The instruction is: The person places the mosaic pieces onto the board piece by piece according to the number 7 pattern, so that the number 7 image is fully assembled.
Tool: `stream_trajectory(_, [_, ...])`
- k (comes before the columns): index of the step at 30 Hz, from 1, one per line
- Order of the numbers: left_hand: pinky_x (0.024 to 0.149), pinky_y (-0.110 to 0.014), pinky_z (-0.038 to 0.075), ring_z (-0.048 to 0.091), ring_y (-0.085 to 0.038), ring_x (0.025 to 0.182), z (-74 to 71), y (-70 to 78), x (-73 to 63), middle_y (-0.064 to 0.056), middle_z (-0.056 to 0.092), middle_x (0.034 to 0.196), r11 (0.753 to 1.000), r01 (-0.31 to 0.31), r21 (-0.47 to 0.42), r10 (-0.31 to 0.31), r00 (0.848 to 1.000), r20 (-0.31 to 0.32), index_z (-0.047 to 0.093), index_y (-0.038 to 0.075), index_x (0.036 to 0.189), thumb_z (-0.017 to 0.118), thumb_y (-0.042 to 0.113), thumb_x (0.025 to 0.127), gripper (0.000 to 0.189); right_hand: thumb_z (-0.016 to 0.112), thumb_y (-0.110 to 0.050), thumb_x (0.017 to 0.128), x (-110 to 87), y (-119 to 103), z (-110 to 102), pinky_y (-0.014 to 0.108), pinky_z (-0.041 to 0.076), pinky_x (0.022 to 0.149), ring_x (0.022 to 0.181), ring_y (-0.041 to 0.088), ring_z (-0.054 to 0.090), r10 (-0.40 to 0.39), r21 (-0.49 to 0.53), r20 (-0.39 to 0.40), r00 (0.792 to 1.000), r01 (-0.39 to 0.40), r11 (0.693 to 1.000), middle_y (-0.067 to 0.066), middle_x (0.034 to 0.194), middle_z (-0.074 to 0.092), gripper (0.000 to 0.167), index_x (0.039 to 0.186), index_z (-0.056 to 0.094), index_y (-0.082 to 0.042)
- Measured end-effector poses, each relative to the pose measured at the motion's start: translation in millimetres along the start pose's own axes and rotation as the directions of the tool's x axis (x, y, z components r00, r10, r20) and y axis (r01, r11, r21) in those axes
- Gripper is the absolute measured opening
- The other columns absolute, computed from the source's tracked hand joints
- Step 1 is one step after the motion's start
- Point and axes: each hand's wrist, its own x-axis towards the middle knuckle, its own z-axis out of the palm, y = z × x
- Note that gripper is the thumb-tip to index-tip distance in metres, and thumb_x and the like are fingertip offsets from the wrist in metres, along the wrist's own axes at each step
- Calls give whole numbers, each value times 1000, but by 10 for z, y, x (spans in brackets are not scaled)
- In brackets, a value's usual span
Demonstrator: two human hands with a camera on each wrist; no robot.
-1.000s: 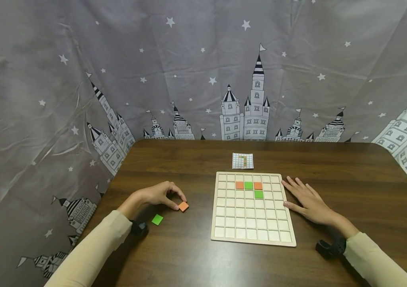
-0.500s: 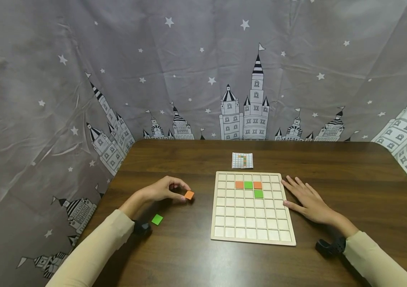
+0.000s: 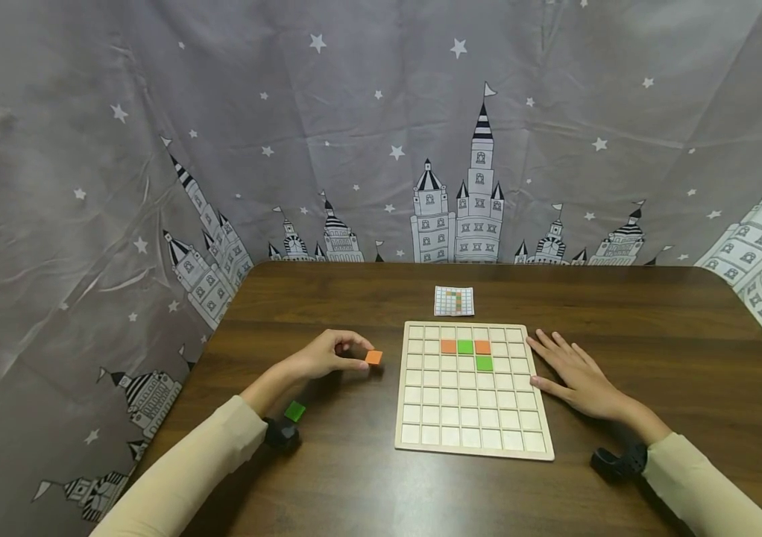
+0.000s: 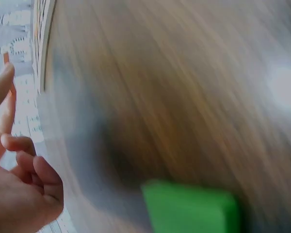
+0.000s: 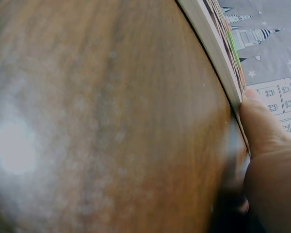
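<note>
Between thumb and fingertips my left hand (image 3: 327, 356) pinches a square orange tile (image 3: 373, 358), just left of the wooden grid board (image 3: 402, 403). In the left wrist view the orange tile (image 4: 6, 58) shows edge-on at the fingertips. A green tile (image 3: 294, 411) lies on the table near the left wrist. My right hand (image 3: 575, 380) rests with spread fingers at the board's right edge, its thumb touching the rim. On the board, an orange tile (image 3: 449, 347), a green tile (image 3: 465, 347) and an orange tile (image 3: 482, 347) form a row, with a green tile (image 3: 485, 363) below the last.
A small printed card (image 3: 453, 301) with a coloured grid pattern lies behind the board. The brown wooden table (image 3: 354, 485) reaches back to a grey curtain (image 3: 327, 112) with castles and stars.
My left hand has lifted the orange tile and carried it right and away from me, closer to the board. The right hand and the tiles on the board stay where they were.
</note>
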Motion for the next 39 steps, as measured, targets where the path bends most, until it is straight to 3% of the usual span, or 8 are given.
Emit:
stream_trajectory(9, [69,-32,30,35,-19,77,147,168,107,-4,35,77,1000,14,-12,-15,998,-56,70,-2,110,78,7,87,26,57,-37,102,-1,5,2,65,5,112,147,46,7,-1,-7,-5,1000,1,1000,23,162,16,71,159,24,-11])
stream_trajectory(15, [69,-33,30,36,-18,77,241,254,183,-4,37,78,997,74,-7,-74,997,-38,71,3,113,78,11,87,28,57,-37,102,1,5,4,65,5,112,147,46,7,3,-9,-1,1000,-3,1000,23,162,16,71,159,24,-11])
stream_trajectory(19, [68,-33,29,35,-18,76,310,300,247,-6,37,78,997,81,-14,-81,996,-23,71,6,114,78,13,88,28,57,-37,102,3,4,5,64,5,112,147,46,7,3,-10,-3,1000,-3,1000,23,162,16,71,159,25,-11])
stream_trajectory(29, [58,-28,26,26,-14,60,504,439,391,0,26,63,998,-3,-57,3,1000,-2,72,5,114,79,12,87,29,57,-36,102,0,24,8,64,5,112,147,46,7,-12,-11,-9,1000,12,1000,23,162,16,71,159,24,-11])
stream_trajectory(39, [56,-25,25,20,-10,58,739,579,504,2,21,68,990,6,-144,-5,1000,13,71,0,113,79,5,85,29,57,-36,102,2,29,8,63,4,113,148,45,7,-17,-7,-7,1000,17,1000,22,162,15,71,159,24,-10])
